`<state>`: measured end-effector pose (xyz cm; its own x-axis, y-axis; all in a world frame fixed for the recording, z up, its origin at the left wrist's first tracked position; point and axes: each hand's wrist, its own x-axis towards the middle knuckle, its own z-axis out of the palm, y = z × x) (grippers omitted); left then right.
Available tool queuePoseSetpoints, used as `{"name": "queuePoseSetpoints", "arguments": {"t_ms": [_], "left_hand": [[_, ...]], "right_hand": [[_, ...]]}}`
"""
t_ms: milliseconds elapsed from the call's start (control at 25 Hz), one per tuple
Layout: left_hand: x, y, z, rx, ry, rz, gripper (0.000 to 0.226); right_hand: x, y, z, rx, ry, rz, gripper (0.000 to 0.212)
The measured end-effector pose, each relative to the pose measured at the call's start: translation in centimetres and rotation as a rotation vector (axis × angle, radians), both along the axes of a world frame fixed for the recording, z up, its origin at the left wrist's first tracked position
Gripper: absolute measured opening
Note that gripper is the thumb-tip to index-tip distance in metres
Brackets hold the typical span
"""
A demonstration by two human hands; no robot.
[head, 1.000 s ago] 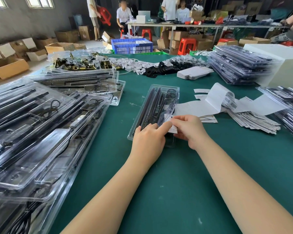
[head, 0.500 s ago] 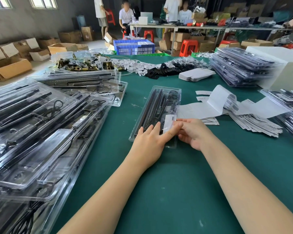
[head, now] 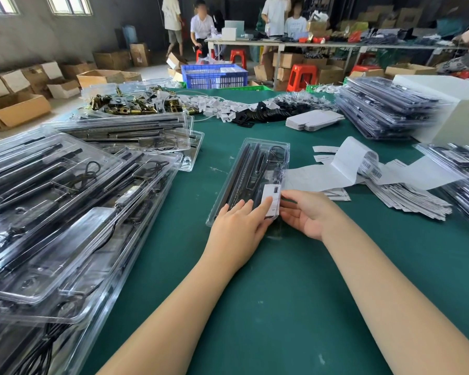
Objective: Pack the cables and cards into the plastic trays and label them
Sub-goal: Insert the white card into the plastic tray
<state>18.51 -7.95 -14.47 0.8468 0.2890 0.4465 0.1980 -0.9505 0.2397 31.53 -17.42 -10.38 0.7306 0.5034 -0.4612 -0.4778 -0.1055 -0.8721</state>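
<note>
Just below the middle of the frame, a clear plastic tray [head: 251,171] lies lengthwise on the green tabletop [head: 282,293], with black rods and a looped cable inside it. A white label [head: 271,199] sits on the tray's near right corner. The left hand [head: 238,231] lies flat on the near end of the tray, fingers straight, its forefinger pressing on the label's lower left part. The right hand [head: 307,212] is just right of the tray, palm turned leftward, fingers loosely extended and gripping nothing; its fingertips reach the label's right edge, though actual contact is hard to judge.

Right of the tray, a curling strip of white label backing [head: 344,169] with barcode stickers spreads over the tabletop, and a fan of printed cards [head: 406,198] lies beneath and beyond it. Filling the left side of the frame is a heap of filled clear trays [head: 65,212], overlapping at angles. In the upper right, a tall stack of closed trays [head: 382,112] stands beside a white box [head: 455,112]. Along the far edge of the tabletop lie brass fittings [head: 119,104], a drift of white tags [head: 222,106], black parts [head: 266,113] and a pile of flat white cartons [head: 313,120]. Beyond, a blue crate [head: 214,75], cardboard boxes and several people at a long table.
</note>
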Motion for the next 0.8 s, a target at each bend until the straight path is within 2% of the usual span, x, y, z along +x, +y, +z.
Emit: {"name": "queuePoseSetpoints", "arguments": {"t_ms": [120, 360, 520, 800], "left_hand": [[0.14, -0.02, -0.11, -0.022, -0.033, 0.008, 0.044], [0.16, -0.11, -0.25, 0.07, -0.062, 0.02, 0.038], [0.2, -0.13, -0.25, 0.066, -0.068, 0.032, 0.038], [0.25, -0.02, -0.22, 0.063, 0.042, 0.049, 0.042]], "right_hand": [[-0.27, 0.37, 0.09, 0.033, -0.012, -0.031, 0.006], [-0.08, 0.05, -0.09, 0.026, -0.004, -0.027, 0.003], [0.15, -0.06, -0.23, 0.113, 0.03, -0.044, 0.005], [0.06, 0.56, -0.85, 0.254, 0.151, -0.044, 0.01]]}}
